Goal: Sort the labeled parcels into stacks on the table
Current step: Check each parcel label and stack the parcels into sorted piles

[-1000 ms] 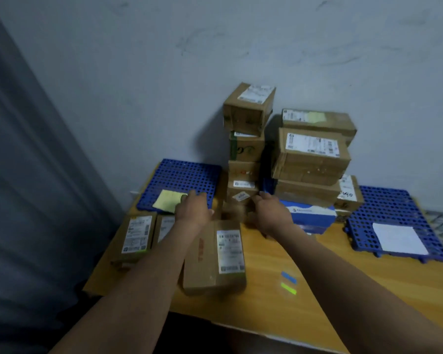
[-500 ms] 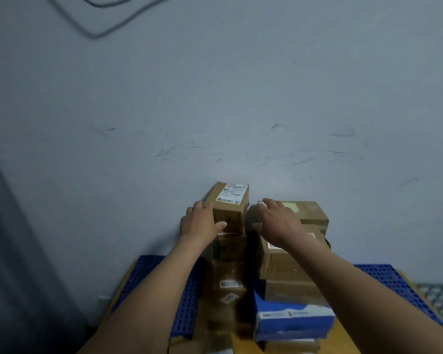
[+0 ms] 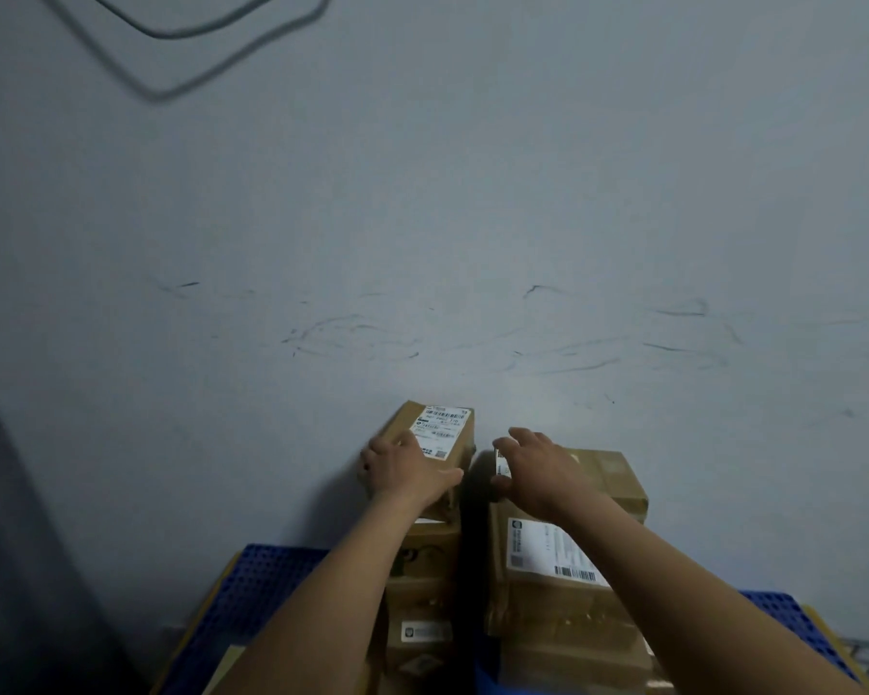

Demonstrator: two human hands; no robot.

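The top box (image 3: 440, 433) is gripped by the left hand (image 3: 405, 469); the right hand (image 3: 538, 474), fingers spread, is held just to its right.

Top parcel (image 3: 445, 433) of the left stack is gripped by the left hand (image 3: 405, 469). Right hand (image 3: 540, 474) is held open, fingers spread, over the right stack (image 3: 618, 481). A blue mat (image 3: 267, 574) is seen lower left.

Left hand (image 3: 405, 471) grips parcel (image 3: 445, 426); right hand (image 3: 538, 471) relaxed.
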